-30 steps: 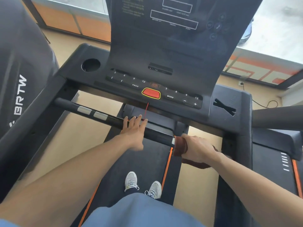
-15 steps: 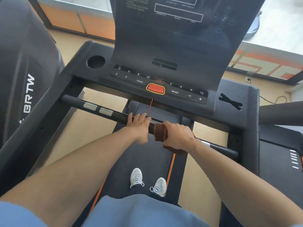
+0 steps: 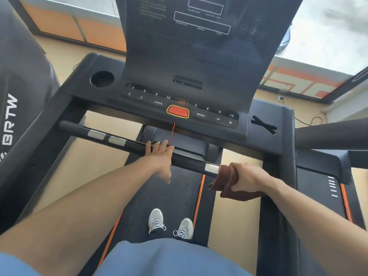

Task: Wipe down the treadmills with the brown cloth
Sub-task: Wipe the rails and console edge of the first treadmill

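Left hand [image 3: 159, 156] on handlebar [image 3: 127, 142] left of cloth [image 3: 225, 176]; console [image 3: 179, 108] behind.

Bright daylight pours through the window [image 3: 336, 34] ahead of my hands, washing it out white. The screen [image 3: 199, 36] above my fingers reflects faintly. Edges bend outward; my forearms near the bottom look stretched and soft.

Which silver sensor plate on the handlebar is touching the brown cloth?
The lone plate right of the left hand, beside the brown cloth. The other two plates lie far left.
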The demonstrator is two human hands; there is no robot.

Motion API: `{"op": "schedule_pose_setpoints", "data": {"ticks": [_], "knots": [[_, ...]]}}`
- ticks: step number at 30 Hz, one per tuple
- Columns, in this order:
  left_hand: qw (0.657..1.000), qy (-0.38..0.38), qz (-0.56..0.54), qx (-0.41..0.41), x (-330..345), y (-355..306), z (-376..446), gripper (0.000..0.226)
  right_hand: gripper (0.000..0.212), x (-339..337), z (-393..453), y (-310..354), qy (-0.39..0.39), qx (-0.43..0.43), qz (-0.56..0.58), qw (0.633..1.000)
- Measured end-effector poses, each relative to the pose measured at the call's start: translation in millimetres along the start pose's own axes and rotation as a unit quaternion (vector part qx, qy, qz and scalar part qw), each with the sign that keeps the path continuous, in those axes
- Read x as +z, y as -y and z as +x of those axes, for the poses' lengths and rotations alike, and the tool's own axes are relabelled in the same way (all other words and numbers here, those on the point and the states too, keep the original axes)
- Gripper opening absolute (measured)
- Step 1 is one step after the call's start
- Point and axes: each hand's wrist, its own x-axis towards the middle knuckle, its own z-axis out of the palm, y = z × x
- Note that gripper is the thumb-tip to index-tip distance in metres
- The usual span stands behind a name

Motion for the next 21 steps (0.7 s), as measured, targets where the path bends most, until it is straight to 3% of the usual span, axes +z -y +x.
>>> {"op": "schedule_pose_setpoints", "data": {"ticks": [11, 21], "knots": [[1.000, -0.025, -0.011, 0.011, 6, 3, -2, 0.135, 0.056, -14, 63, 143, -0.063, -0.100, 0.007, 0.993], [1.000, -0.026, -0.002, 0.002, 1, -3, -7, 0.107, 0.044, -6, 45, 109, -0.067, -0.090, -0.012, 0.994]]}}
